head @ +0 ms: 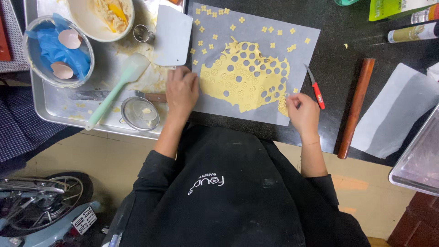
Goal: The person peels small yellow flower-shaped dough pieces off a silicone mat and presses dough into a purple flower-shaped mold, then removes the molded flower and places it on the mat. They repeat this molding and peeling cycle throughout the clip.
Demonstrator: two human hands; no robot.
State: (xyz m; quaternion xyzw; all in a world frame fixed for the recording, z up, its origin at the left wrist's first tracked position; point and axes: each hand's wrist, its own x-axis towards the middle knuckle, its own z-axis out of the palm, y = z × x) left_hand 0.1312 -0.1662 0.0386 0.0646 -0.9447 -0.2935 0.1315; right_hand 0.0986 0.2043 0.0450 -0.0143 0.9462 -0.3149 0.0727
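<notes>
With our left hand (181,89) pressed flat, fingers spread, on the parchment sheet (299,50), we should let our right hand (302,112), fingers pinching the scrap edge, peel the punched dough sheet (244,75) slowly and low.

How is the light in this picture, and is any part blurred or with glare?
Head view: even overhead light, soft shadows; the dough sheet and both hands, left hand and right hand, are sharp; mild glare on the metal tray and the scraper; the black counter is dark, with little detail; straight edges bend slightly toward the corners.
</notes>
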